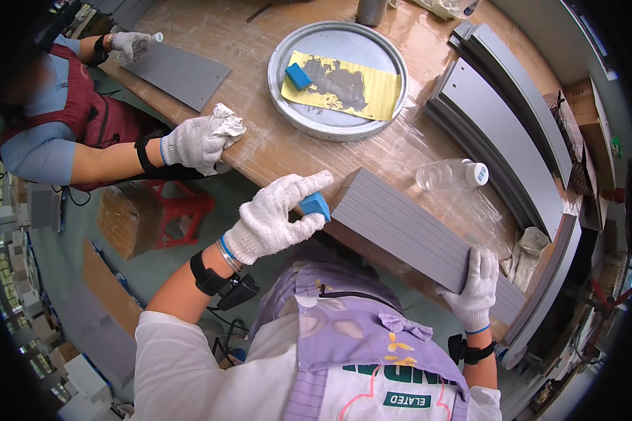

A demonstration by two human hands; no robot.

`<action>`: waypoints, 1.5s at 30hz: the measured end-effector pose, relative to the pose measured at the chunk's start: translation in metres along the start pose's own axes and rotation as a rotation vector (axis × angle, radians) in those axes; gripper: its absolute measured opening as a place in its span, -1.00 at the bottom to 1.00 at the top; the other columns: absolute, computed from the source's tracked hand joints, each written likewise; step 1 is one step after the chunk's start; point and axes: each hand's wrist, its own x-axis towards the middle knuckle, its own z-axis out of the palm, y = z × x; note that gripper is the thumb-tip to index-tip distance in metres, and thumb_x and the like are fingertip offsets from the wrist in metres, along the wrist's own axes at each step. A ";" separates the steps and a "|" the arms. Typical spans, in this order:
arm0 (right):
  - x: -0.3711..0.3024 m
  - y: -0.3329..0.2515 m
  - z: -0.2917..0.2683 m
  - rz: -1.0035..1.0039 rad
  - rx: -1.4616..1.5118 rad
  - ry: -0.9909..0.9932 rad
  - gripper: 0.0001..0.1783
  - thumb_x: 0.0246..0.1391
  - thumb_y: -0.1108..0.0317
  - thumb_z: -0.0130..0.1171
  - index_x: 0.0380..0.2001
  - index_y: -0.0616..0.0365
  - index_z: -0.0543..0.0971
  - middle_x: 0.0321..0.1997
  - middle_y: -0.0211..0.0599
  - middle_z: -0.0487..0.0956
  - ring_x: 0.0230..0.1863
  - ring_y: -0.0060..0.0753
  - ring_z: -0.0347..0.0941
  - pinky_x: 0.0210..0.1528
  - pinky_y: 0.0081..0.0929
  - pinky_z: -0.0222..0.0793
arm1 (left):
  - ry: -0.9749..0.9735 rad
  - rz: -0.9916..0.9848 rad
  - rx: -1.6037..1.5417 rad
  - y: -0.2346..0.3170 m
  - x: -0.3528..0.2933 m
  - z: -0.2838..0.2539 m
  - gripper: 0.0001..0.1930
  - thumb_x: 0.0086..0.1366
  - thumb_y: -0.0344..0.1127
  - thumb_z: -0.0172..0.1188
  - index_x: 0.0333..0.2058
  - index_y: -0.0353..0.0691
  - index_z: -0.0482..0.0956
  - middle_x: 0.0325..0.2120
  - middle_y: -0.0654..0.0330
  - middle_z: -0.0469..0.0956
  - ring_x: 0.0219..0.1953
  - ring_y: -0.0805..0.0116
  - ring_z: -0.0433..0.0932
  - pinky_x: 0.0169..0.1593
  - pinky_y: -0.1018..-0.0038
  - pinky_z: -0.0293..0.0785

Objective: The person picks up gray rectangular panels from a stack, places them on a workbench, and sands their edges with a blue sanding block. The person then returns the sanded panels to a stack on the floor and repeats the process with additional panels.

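My left hand (270,217), in a white knit glove, pinches a small blue block (316,205) between thumb and fingers. The block is just off the left end of a stack of long grey panels (400,228), which lies along the table's near edge. Gripping that stack toward its right end is my gloved right hand (472,288), its fingers across the panels and its thumb at the near side. A second blue block (298,76) rests on a yellow sheet (383,91) smeared with grey paste, on a round grey lid (281,116).
A clear bottle with a white cap (446,174) lies beyond the stack. More grey panels (502,133) are piled at the right, near a crumpled glove (527,256). At the left, a co-worker's gloved hand (196,144) holds a white cloth by a flat grey panel (179,74).
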 end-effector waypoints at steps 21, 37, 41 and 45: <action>0.001 0.001 -0.002 0.006 0.022 -0.017 0.31 -0.63 0.13 0.71 0.36 0.16 0.34 0.35 0.02 0.36 0.42 0.28 0.21 0.50 0.12 0.14 | 0.160 -0.060 -0.110 -0.009 0.020 0.024 -0.35 0.32 -0.30 0.36 0.35 -0.25 0.39 0.10 0.12 0.57 0.13 0.35 0.54 0.28 0.39 0.42; 0.002 -0.001 -0.004 -0.019 0.040 0.028 0.32 -0.66 0.06 0.71 0.34 0.17 0.36 0.31 0.02 0.39 0.39 0.24 0.26 0.53 0.16 0.08 | 0.094 -0.237 -0.187 -0.003 0.006 0.019 -0.35 0.29 -0.32 0.40 0.33 -0.26 0.42 0.10 0.16 0.57 0.06 0.47 0.53 0.23 0.44 0.44; 0.004 -0.001 -0.009 -0.037 0.078 0.029 0.30 -0.66 0.07 0.70 0.32 0.17 0.38 0.29 0.00 0.41 0.37 0.21 0.28 0.53 0.16 0.08 | 0.141 -0.257 -0.181 0.023 -0.017 0.009 -0.25 0.29 -0.29 0.43 0.40 -0.23 0.32 0.09 0.11 0.56 0.06 0.38 0.56 0.16 0.42 0.52; 0.004 0.001 -0.012 -0.054 0.117 0.052 0.27 -0.62 0.05 0.70 0.31 0.16 0.39 0.26 0.00 0.41 0.34 0.18 0.31 0.51 0.19 0.09 | 0.332 -0.117 -0.590 0.063 0.002 0.054 -0.37 0.22 -0.52 0.45 0.25 -0.19 0.42 0.07 0.15 0.52 0.02 0.42 0.57 0.04 0.42 0.63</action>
